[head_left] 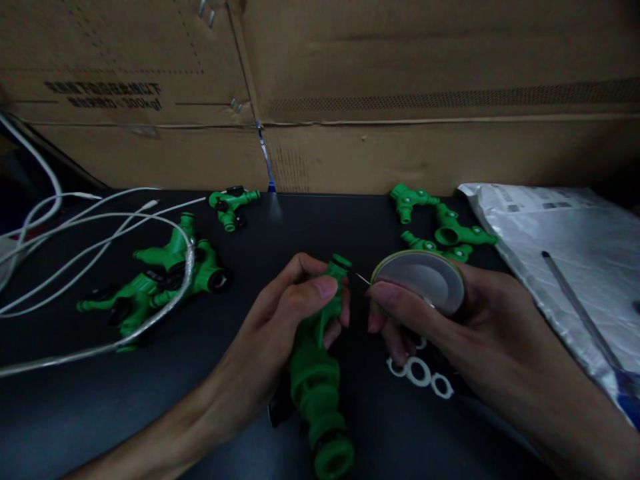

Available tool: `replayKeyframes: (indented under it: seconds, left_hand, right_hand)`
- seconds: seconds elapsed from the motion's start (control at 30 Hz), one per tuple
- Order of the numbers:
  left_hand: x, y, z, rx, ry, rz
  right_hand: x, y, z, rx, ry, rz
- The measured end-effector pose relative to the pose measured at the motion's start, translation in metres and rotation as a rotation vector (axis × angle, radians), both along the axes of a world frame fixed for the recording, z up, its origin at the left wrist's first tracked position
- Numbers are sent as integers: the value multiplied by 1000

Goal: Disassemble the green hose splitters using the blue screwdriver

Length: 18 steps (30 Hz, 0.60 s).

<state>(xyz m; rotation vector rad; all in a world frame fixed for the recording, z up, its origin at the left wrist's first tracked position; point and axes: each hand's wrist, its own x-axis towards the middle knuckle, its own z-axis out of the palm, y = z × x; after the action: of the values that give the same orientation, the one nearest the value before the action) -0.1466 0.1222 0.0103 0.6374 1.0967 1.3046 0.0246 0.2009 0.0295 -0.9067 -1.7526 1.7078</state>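
Observation:
My left hand is closed round a green hose splitter, a Y-shaped plastic fitting. One narrow end with a dark ring points up and away, and the wider end points down toward me. In my right hand is a shallow round tin with a grey face and yellowish rim. A thin pointed metal pin juts from between the right thumb and finger toward the splitter's narrow end, apart from it. Beneath the right fingers lie several white ring washers, partly hidden.
Several green splitters with black valves lie at left beside a white cable. More green fittings are at back right, next to a white plastic mailer with a pen on it. A cardboard box walls off the back.

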Motion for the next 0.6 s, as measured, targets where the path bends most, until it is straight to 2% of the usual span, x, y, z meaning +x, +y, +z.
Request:
replayKeyframes:
  seconds: [0.33, 0.6]
  left_hand:
    - [3, 2, 2, 36, -151, -52]
    - [3, 1, -4, 59, -143, -66]
  right_hand:
    - [-1, -3, 3, -19, 33, 12]
    - [-2, -3, 3, -25, 34, 14]
